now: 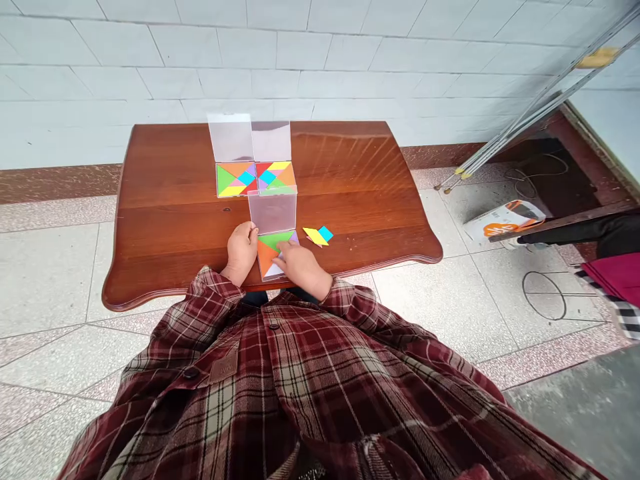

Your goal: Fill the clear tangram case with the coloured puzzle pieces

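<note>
On a polished wooden table (350, 187) lies an open clear plastic case (273, 233) with coloured tangram pieces (270, 250) in its lower tray. My left hand (242, 252) grips the case's left edge. My right hand (300, 262) rests over the tray, fingertips on the pieces and hiding part of them. A loose yellow parallelogram (316, 236) and a blue square (325, 233) lie just right of the case, apart from both hands. Farther back stand two more open cases (236, 180) (275, 177), their trays filled with multicoloured pieces and their clear lids upright.
The table's curved front edge runs just beyond my wrists. Tiled floor surrounds it, with a white wall behind. To the right are a leaning metal ladder (530, 113), a white-and-orange carton (505, 220) and a maroon cloth (607, 280).
</note>
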The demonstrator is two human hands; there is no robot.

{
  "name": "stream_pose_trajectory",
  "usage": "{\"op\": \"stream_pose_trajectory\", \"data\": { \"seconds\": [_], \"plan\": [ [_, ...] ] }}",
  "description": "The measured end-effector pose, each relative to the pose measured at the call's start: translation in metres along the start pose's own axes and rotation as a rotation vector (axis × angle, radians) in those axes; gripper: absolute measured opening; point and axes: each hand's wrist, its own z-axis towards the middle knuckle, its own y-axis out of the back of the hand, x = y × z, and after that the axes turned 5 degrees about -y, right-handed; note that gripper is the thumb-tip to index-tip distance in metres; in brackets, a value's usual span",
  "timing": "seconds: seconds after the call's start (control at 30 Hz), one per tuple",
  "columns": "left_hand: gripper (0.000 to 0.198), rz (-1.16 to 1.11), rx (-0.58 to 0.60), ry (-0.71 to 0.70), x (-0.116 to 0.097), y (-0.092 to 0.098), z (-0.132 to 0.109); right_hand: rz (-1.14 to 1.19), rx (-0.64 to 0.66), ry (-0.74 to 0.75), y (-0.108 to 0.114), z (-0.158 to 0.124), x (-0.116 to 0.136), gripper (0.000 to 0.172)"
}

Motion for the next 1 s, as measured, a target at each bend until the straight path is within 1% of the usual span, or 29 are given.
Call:
{"op": "stream_pose_trajectory", "data": {
  "seconds": [0.07, 0.13, 0.2, 0.27, 0.33, 0.4, 0.53, 0.6, 0.67, 0.77, 0.87, 0.93, 1.0],
  "plan": [
    [0.013, -0.003, -0.001, -0.003, 0.000, 0.001, 0.000, -0.056, 0.001, -0.053, -0.004, -0.002, 0.010, 0.035],
    [0.013, -0.008, 0.000, -0.010, 0.001, 0.001, -0.001, -0.081, 0.009, -0.093, -0.007, -0.004, 0.015, 0.038],
    [0.014, -0.018, -0.001, -0.019, 0.001, 0.000, -0.001, -0.059, 0.014, -0.108, -0.008, -0.006, 0.015, 0.042],
    [0.015, -0.032, -0.005, -0.027, 0.000, 0.001, -0.002, 0.017, 0.007, -0.096, -0.010, -0.009, 0.011, 0.046],
    [0.015, -0.043, -0.015, -0.023, -0.001, 0.001, -0.005, 0.166, -0.003, -0.084, -0.011, -0.011, 0.003, 0.051],
    [0.016, -0.052, -0.035, -0.008, -0.004, 0.002, -0.008, 0.408, 0.024, -0.100, -0.013, -0.013, -0.005, 0.056],
    [0.017, -0.119, -0.066, 0.032, -0.007, 0.001, -0.017, 0.975, 0.104, -0.236, -0.015, -0.019, -0.016, 0.063],
    [0.017, -0.165, -0.074, 0.045, -0.007, -0.001, -0.021, 1.149, 0.103, -0.291, -0.013, -0.021, -0.017, 0.063],
    [0.017, -0.195, -0.087, 0.054, -0.005, -0.004, -0.023, 1.247, 0.104, -0.326, -0.011, -0.021, -0.017, 0.060],
    [0.015, -0.206, -0.105, 0.067, -0.002, -0.008, -0.023, 1.312, 0.089, -0.365, -0.011, -0.017, -0.018, 0.053],
    [0.014, -0.198, -0.105, 0.076, 0.001, -0.011, -0.023, 1.294, 0.052, -0.352, -0.017, -0.010, -0.022, 0.047],
    [0.014, -0.197, -0.101, 0.075, 0.002, -0.011, -0.022, 1.217, 0.019, -0.312, -0.024, -0.004, -0.024, 0.045],
    [0.014, -0.201, -0.099, 0.075, 0.002, -0.012, -0.022, 1.062, -0.043, -0.212, -0.032, 0.003, -0.024, 0.041]
  ]
}}
